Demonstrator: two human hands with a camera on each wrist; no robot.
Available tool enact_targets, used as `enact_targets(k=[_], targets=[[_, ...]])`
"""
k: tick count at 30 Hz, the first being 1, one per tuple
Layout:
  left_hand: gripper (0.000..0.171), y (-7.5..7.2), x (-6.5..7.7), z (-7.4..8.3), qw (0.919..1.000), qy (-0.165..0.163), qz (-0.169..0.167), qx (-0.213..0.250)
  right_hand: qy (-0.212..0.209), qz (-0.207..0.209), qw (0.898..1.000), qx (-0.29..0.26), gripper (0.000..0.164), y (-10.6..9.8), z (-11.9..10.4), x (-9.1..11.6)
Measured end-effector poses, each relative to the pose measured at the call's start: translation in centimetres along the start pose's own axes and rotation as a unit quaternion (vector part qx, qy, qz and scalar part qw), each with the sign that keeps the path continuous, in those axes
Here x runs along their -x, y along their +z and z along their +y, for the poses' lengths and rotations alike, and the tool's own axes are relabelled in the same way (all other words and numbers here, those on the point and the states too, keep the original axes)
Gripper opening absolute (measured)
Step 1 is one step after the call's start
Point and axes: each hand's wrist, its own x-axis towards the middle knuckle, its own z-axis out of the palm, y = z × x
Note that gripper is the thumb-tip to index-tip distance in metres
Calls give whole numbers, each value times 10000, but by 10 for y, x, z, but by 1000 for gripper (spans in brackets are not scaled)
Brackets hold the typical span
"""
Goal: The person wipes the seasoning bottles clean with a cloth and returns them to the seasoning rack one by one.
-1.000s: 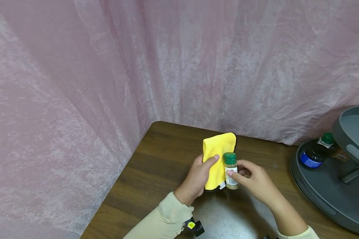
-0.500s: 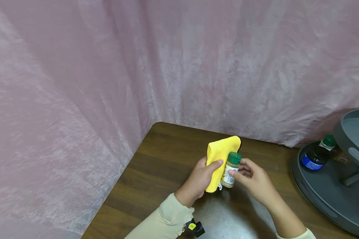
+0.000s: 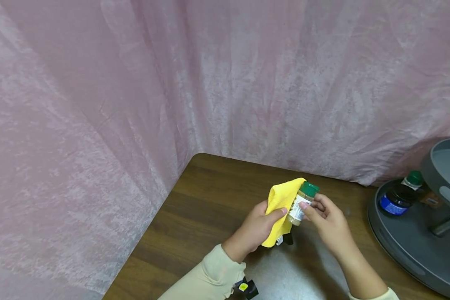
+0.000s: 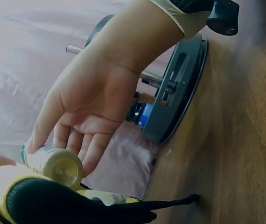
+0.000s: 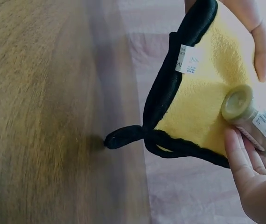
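Observation:
My left hand (image 3: pixel 253 227) holds a folded yellow cloth (image 3: pixel 281 200) with its thumb across the front. Black edging, a hanging loop and a white tag show on the cloth (image 5: pixel 207 88) in the right wrist view. Between thumb and fingers, my right hand (image 3: pixel 330 225) grips a small spice jar (image 3: pixel 299 206) with a green cap and white label. The jar tilts, cap up and to the right, its side against the cloth. From the left wrist view, the jar's clear base (image 4: pixel 65 171) faces the camera, showing pale contents.
At the right stands a grey two-tier turntable (image 3: pixel 382 246). Its lower tier carries a dark jar with a blue label (image 3: pixel 393 204) and another green-capped jar (image 3: pixel 413 180). Beneath my hands is a brown wooden table (image 3: pixel 195 208), and pink curtains (image 3: pixel 247 83) hang behind it.
Both hands have shifted slightly right with the cloth and spice jar. The jar has gone from upright to tilted rightward, and the cloth has turned and bunched around its side.

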Motion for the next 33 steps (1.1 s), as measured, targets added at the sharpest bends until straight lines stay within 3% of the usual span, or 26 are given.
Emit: enact_targets(k=[6,13,20,26,33], targets=[[40,4,-1,-3,9995,-17,198,237,-88,-297,9995,-26,32,2,4,2],[43,6,-3,-2,9970,118,618,452,-129,-783,9960,415,36,5,4,3],[42,7,-2,-1,9963,172,713,448,-279,-920,9953,150,38,7,4,4],[42,7,-1,-1,9977,222,552,321,-102,-665,9973,311,38,4,2,3],[40,8,-1,-2,9991,227,286,194,-124,157,9996,209,39,-2,-1,3]])
